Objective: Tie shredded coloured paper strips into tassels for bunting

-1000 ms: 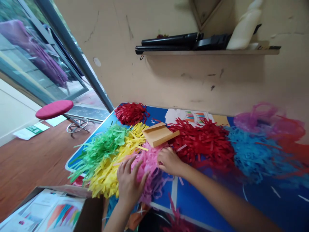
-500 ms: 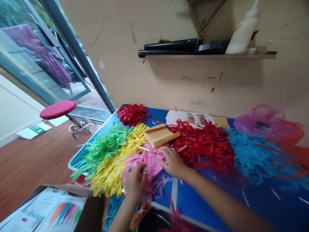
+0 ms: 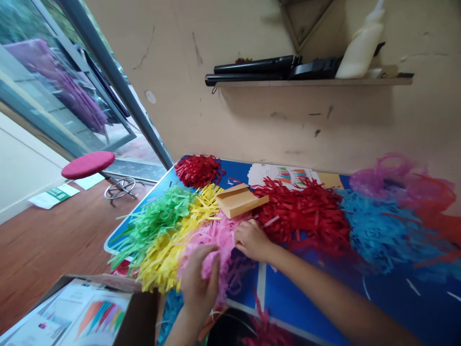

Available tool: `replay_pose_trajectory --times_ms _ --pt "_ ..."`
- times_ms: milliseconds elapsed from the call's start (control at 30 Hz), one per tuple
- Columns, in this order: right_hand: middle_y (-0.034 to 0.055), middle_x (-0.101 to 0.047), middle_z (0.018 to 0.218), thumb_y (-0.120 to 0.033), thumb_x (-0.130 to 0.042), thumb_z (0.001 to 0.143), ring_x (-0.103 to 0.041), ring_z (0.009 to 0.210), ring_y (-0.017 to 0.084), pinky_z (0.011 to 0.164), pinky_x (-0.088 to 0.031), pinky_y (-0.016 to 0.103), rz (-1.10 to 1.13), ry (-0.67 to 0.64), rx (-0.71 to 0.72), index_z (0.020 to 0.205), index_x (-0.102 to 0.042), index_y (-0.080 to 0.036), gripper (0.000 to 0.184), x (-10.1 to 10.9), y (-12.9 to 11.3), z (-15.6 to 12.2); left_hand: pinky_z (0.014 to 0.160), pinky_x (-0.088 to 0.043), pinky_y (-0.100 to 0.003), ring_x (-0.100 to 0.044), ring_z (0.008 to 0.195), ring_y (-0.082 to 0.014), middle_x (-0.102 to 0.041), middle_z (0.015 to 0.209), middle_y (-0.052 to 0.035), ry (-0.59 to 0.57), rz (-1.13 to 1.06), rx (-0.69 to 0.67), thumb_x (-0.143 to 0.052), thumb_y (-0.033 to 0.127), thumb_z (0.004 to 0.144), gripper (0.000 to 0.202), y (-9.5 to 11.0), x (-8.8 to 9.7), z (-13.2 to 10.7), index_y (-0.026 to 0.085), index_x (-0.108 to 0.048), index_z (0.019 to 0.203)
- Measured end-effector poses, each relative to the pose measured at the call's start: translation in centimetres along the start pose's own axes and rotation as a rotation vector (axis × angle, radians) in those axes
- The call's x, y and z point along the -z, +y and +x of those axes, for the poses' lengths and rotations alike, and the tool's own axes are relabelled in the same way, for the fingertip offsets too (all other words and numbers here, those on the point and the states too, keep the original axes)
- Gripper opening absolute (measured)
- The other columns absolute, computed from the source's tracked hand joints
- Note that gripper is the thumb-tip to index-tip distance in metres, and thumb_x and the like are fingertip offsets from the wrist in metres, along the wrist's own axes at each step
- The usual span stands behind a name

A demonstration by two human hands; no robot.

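A bundle of pink paper tassels [image 3: 216, 230] lies on the blue table, between both hands. My right hand [image 3: 252, 239] is closed at the bundle's right side, its curled fingertips on some pink strips. My left hand [image 3: 200, 276] is over the near left part of the bundle, thumb and fingers apart in a curve, holding nothing that I can see. Yellow tassels [image 3: 162, 259] and green tassels [image 3: 162, 211] lie to the left. Just beyond the pink bundle sits an open tan paper box [image 3: 241, 202]. Red tassels [image 3: 306, 214] spread to the right of it.
Blue tassels [image 3: 378, 230] and a pink plastic bag [image 3: 392, 178] are at the table's right. Another red bunch [image 3: 199, 170] and a printed card [image 3: 284, 176] lie at the back. A cardboard box [image 3: 139, 312] of printed packs stands near left, a red stool [image 3: 88, 165] farther off.
My left hand has drawn slightly toward me, with its fingers and thumb wider apart. My right hand's fingers have curled in, closing at the pink strips.
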State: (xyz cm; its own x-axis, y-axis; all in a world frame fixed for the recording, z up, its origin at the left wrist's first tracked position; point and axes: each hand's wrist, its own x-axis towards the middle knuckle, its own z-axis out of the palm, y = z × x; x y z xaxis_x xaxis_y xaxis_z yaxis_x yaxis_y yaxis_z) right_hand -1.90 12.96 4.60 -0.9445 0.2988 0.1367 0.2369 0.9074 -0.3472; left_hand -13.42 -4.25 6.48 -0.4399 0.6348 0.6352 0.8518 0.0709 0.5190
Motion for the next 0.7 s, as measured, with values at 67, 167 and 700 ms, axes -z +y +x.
replay_pose_trajectory --times_ms 67,167,700 --pt "0.0028 -0.069 0.09 -0.026 -0.069 0.083 -0.054 0.092 0.021 0.081 -0.03 0.035 0.011 0.012 -0.014 0.08 -0.068 -0.02 0.007 0.5 -0.5 0.4 0.081 -0.051 -0.033 -0.068 0.09 -0.0196 -0.071 0.098 -0.0057 -0.278 0.014 -0.063 -0.056 0.024 0.089 0.024 0.5 -1.6 0.4 0.02 -0.056 0.113" --pt "0.002 -0.07 0.089 -0.028 -0.068 0.084 -0.055 0.091 0.021 0.08 -0.031 0.035 0.014 0.035 -0.039 0.082 -0.07 -0.023 0.006 1.3 -0.8 0.5 0.078 -0.048 -0.038 -0.069 0.086 -0.0223 -0.074 0.095 -0.0072 -0.447 0.165 -0.056 -0.053 0.025 0.09 0.021 -0.5 -3.3 0.8 0.018 -0.059 0.11" --pt "0.0097 -0.066 0.105 -0.02 -0.045 0.094 -0.055 0.094 0.023 0.083 -0.037 0.039 -0.135 0.177 0.011 0.103 -0.063 -0.017 0.019 0.0 -3.7 -0.7 0.079 -0.041 -0.035 -0.071 0.08 -0.0231 -0.076 0.081 -0.0067 -0.734 0.494 0.081 -0.047 0.02 0.088 0.022 -1.0 -2.9 4.6 0.02 -0.068 0.083"
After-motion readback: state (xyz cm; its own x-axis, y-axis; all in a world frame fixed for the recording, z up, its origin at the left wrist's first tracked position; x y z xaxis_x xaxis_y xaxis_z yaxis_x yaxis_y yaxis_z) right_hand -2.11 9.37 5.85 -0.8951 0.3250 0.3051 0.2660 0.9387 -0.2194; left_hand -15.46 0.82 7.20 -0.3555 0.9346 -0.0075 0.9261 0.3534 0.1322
